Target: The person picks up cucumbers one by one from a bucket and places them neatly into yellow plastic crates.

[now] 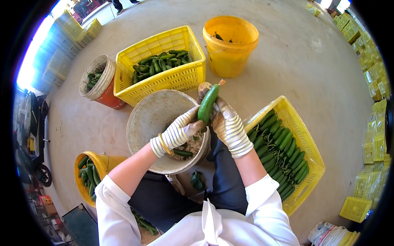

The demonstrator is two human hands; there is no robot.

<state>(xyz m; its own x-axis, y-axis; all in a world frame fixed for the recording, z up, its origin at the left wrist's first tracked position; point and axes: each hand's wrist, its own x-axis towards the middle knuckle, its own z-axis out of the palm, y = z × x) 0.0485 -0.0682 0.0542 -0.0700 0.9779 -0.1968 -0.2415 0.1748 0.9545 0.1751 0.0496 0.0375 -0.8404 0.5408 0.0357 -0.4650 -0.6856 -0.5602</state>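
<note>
Both my hands wear striped knit gloves with dark, stained fingers. Between them is a green cucumber [208, 104] with a dried blossom at its upper end. My left hand [184, 127] grips its lower part with the thumb in front. My right hand [226, 123] is against its right side, fingers partly hidden behind it. Below them stands a large whitish bucket [144, 123] with a cucumber and pale debris at its bottom. Cucumbers lie in neat rows in the yellow crate [311, 184] at my right.
Ahead stand a yellow crate [160, 77] of loose cucumbers, a yellow bucket [231, 58] and a white-and-red bucket [110, 95]. A tipped-looking yellow bucket [107, 163] of cucumbers is at my left. Stacked yellow crates [374, 141] line the right; a person's legs [118, 5] show far off.
</note>
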